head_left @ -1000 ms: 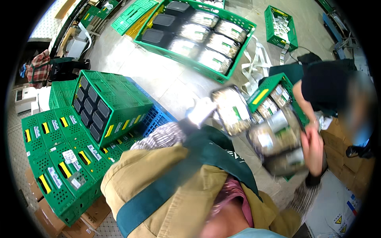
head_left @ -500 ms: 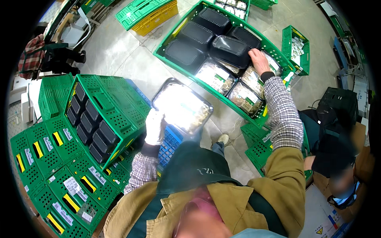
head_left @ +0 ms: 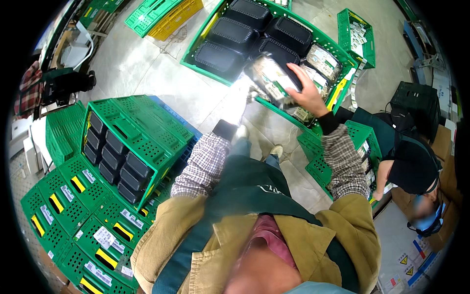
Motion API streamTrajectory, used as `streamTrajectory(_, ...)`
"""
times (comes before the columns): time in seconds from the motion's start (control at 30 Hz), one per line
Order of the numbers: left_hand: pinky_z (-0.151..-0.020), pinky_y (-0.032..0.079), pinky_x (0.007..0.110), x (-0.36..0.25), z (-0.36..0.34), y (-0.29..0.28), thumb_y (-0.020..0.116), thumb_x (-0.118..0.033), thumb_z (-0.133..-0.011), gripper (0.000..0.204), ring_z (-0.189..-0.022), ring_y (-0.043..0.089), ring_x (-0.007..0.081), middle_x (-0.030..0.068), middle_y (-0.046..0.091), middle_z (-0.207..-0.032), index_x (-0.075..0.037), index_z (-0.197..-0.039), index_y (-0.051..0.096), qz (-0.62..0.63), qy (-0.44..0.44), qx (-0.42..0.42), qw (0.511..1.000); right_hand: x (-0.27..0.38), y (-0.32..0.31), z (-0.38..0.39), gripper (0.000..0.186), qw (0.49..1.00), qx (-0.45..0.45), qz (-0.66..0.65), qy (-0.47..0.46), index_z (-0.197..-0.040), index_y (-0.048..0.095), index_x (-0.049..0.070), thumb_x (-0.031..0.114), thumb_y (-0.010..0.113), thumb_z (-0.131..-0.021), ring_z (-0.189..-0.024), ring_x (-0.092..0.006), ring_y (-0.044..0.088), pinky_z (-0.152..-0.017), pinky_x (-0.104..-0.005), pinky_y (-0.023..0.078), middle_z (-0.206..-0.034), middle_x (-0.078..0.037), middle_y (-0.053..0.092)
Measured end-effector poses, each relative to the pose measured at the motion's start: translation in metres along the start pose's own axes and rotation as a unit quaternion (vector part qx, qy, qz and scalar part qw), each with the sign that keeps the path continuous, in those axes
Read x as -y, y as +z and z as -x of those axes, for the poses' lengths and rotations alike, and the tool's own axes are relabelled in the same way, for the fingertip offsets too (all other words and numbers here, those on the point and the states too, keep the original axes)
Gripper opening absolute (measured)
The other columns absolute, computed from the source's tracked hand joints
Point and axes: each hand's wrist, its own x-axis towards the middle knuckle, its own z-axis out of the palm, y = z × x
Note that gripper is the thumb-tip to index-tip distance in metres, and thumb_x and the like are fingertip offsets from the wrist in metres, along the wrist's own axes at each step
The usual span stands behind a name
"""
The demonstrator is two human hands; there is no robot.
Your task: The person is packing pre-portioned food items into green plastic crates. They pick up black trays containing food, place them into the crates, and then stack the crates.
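My bare right hand (head_left: 309, 94) grips the right edge of a film-wrapped black food tray (head_left: 272, 76) with a label and pale brownish contents. The tray is tilted and slightly blurred above the near side of a large green crate (head_left: 183, 61). My left hand (head_left: 238, 102), in a white glove, is close to the tray's lower left side; glare washes out its fingers, so contact is unclear. Several black trays (head_left: 233, 33) lie bottom up in the crate's left and middle. Wrapped trays (head_left: 323, 61) with labels facing up fill its right part.
Stacked green crates (head_left: 142, 115) on my left hold more black trays. A smaller green crate (head_left: 369, 46) with small white items stands at far right. Another person (head_left: 411, 157) bends over a green crate on the right. A yellow crate (head_left: 176, 19) stands at far left.
The wrapped tray in my left hand is gone from its place near my body. Both hands are now close together at the crate, my right gripping a tilted wrapped tray. The view has shifted.
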Motion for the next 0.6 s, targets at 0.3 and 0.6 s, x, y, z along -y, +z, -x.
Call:
streamTrajectory(0.3, -0.09, 0.036, 0.046, 0.022, -0.035, 0.011, 0.052, -0.012, -0.074, 0.048, -0.112, 0.042, 0.034, 0.0169, 0.044, -0.124, -0.009, -0.121, 0.045, -0.723, 0.258, 0.052, 0.639, 0.006, 0.104, 0.052, 0.033, 0.989, -0.099, 0.07, 0.084, -0.115, 0.049, 0.005, 0.016, 0.049, -0.083, -0.11, -0.029, 0.046, -0.093, -0.0394, 0.036, -0.114, -0.015, 0.052)
streamTrajectory(0.6, -0.094, 0.037, 0.034, 0.049, -0.001, 0.015, 0.054, -0.007, -0.079, 0.035, -0.107, 0.049, 0.0283, 0.0159, 0.053, -0.114, 0.0, -0.114, 0.051, -0.551, 0.348, 0.002, 0.759, 0.011, -0.009, 0.357, 0.017, 0.827, -0.4, 0.059, 0.39, -0.098, 0.054, 0.005, 0.018, 0.049, -0.088, -0.086, -0.0242, 0.058, -0.072, -0.0326, 0.045, -0.091, -0.01, 0.059)
